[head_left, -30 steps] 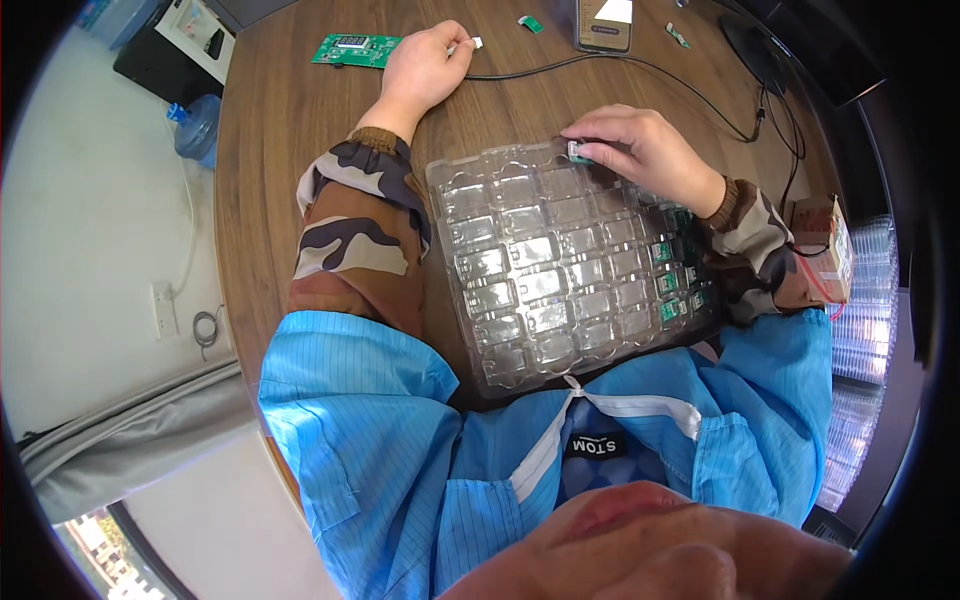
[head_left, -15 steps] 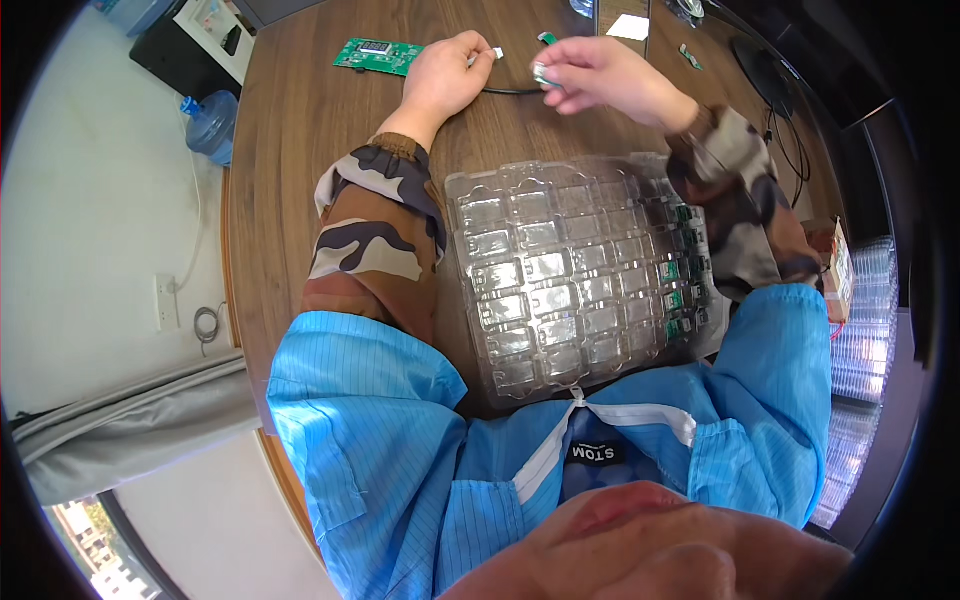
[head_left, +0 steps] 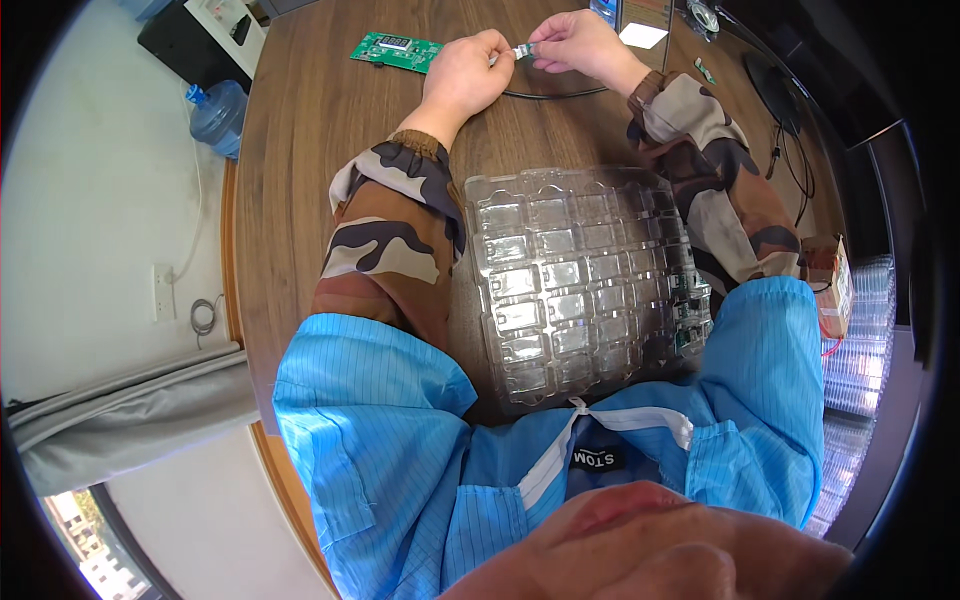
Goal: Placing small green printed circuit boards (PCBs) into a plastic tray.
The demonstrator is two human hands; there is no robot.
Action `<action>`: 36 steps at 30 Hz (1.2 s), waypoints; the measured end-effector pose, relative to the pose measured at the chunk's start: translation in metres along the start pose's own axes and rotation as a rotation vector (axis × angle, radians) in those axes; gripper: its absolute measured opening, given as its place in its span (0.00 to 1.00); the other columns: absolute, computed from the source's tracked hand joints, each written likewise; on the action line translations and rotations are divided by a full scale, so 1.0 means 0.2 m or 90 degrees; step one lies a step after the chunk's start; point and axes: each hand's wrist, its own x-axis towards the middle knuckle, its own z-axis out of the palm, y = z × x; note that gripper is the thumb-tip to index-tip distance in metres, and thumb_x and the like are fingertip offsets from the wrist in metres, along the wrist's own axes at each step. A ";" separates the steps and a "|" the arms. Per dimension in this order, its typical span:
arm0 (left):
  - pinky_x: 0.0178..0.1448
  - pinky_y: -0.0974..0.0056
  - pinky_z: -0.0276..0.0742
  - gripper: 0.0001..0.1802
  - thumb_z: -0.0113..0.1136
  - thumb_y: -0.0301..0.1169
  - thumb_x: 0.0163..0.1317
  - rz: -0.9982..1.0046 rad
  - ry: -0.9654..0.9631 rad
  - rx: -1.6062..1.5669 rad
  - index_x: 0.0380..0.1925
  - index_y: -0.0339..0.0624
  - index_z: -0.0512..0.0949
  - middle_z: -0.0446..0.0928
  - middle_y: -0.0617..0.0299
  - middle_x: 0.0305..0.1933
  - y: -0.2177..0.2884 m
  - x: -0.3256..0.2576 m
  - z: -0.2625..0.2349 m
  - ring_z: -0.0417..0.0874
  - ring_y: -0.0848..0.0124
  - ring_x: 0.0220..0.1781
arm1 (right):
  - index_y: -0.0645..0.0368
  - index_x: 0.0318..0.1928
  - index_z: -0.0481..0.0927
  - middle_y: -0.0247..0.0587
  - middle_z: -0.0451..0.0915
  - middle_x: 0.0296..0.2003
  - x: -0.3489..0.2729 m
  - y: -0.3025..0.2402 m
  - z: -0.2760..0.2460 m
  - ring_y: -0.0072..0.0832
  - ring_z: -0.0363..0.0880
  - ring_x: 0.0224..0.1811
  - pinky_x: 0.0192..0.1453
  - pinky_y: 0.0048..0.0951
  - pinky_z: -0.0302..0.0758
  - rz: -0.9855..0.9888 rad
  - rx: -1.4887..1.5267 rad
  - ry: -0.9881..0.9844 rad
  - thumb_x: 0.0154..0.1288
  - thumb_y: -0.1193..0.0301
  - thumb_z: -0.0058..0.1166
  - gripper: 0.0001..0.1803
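Observation:
My left hand (head_left: 470, 78) is closed in a pinch on a white plug (head_left: 517, 53), which appears to belong to a black cable (head_left: 560, 96). Facing it, the fingers of my right hand (head_left: 580, 50) grip a small green circuit board (head_left: 528, 48). Plug and small board meet end to end between the two hands; whether they are fully joined is too small to tell. A larger green circuit board (head_left: 415, 56) with a digit display lies on the wooden table just left of my left hand.
A clear plastic tray (head_left: 545, 240) of square pockets lies close to my body, with several small green boards (head_left: 690, 310) along its right side. Another small board (head_left: 704, 69) lies at the far right, near a monitor stand (head_left: 772, 92). A cardboard box (head_left: 828, 285) stands right of my arm.
My right hand has moved left and away from me, bringing the small board to the white plug. The small green piece that lay behind it is no longer visible.

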 end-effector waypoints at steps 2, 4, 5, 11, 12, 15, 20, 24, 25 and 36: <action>0.30 0.59 0.70 0.11 0.51 0.38 0.53 -0.004 0.001 -0.005 0.25 0.44 0.77 0.76 0.60 0.20 0.01 0.01 0.01 0.75 0.59 0.25 | 0.66 0.32 0.79 0.36 0.80 0.24 0.05 0.05 0.00 0.20 0.80 0.24 0.31 0.14 0.78 0.008 0.001 -0.004 0.53 0.77 0.54 0.06; 0.30 0.59 0.70 0.11 0.51 0.37 0.53 -0.010 0.001 -0.014 0.25 0.44 0.77 0.76 0.59 0.20 0.03 0.02 0.02 0.75 0.59 0.25 | 0.66 0.32 0.80 0.37 0.80 0.23 0.11 0.12 0.00 0.21 0.80 0.24 0.31 0.15 0.78 0.025 0.005 -0.011 0.53 0.77 0.54 0.06; 0.30 0.58 0.70 0.11 0.51 0.37 0.53 -0.012 0.001 -0.019 0.25 0.44 0.77 0.76 0.59 0.20 0.04 0.03 0.02 0.75 0.58 0.25 | 0.66 0.32 0.80 0.37 0.79 0.23 0.13 0.15 -0.02 0.21 0.80 0.24 0.31 0.15 0.78 0.034 0.006 -0.014 0.53 0.78 0.54 0.06; 0.30 0.58 0.70 0.10 0.51 0.36 0.52 -0.029 0.009 -0.039 0.24 0.43 0.78 0.77 0.58 0.21 0.01 0.00 0.01 0.75 0.58 0.25 | 0.65 0.27 0.80 0.41 0.79 0.20 0.10 0.05 0.06 0.27 0.77 0.19 0.23 0.23 0.72 0.068 0.034 0.005 0.52 0.75 0.54 0.05; 0.30 0.58 0.70 0.10 0.51 0.36 0.52 -0.032 0.008 -0.035 0.24 0.43 0.78 0.77 0.58 0.21 0.02 0.00 0.01 0.75 0.58 0.25 | 0.66 0.27 0.80 0.41 0.79 0.20 0.09 0.04 0.05 0.25 0.77 0.19 0.23 0.21 0.72 0.068 0.049 0.001 0.52 0.75 0.54 0.05; 0.30 0.58 0.70 0.10 0.51 0.36 0.51 -0.045 0.005 -0.023 0.25 0.43 0.78 0.77 0.57 0.21 0.02 0.00 0.01 0.75 0.57 0.25 | 0.68 0.27 0.79 0.40 0.79 0.20 0.07 0.02 0.05 0.19 0.76 0.19 0.24 0.15 0.71 0.070 0.096 -0.014 0.52 0.78 0.54 0.05; 0.31 0.58 0.71 0.10 0.51 0.36 0.51 -0.036 0.028 -0.019 0.25 0.44 0.78 0.77 0.57 0.22 0.02 0.01 0.02 0.76 0.57 0.26 | 0.67 0.26 0.80 0.40 0.79 0.20 0.07 0.05 0.09 0.20 0.76 0.19 0.24 0.15 0.72 0.067 0.202 0.021 0.53 0.77 0.54 0.05; 0.32 0.58 0.71 0.10 0.51 0.36 0.51 -0.037 0.015 -0.024 0.25 0.44 0.78 0.77 0.57 0.23 0.01 0.02 0.01 0.76 0.57 0.26 | 0.68 0.26 0.79 0.41 0.79 0.21 0.06 0.05 0.12 0.23 0.77 0.20 0.26 0.19 0.74 0.068 0.206 0.039 0.52 0.76 0.54 0.05; 0.32 0.58 0.71 0.10 0.51 0.36 0.51 -0.036 0.011 -0.026 0.25 0.44 0.78 0.78 0.56 0.23 0.01 0.02 0.01 0.76 0.57 0.26 | 0.68 0.26 0.79 0.41 0.79 0.21 0.06 0.05 0.12 0.24 0.77 0.21 0.27 0.20 0.75 0.067 0.207 0.046 0.51 0.76 0.55 0.06; 0.30 0.63 0.70 0.11 0.50 0.37 0.54 -0.037 -0.056 -0.076 0.24 0.43 0.77 0.77 0.65 0.19 0.08 0.04 0.02 0.75 0.65 0.24 | 0.62 0.48 0.74 0.37 0.79 0.33 -0.25 -0.05 -0.19 0.19 0.77 0.31 0.32 0.17 0.77 0.045 -0.106 -0.013 0.60 0.64 0.55 0.19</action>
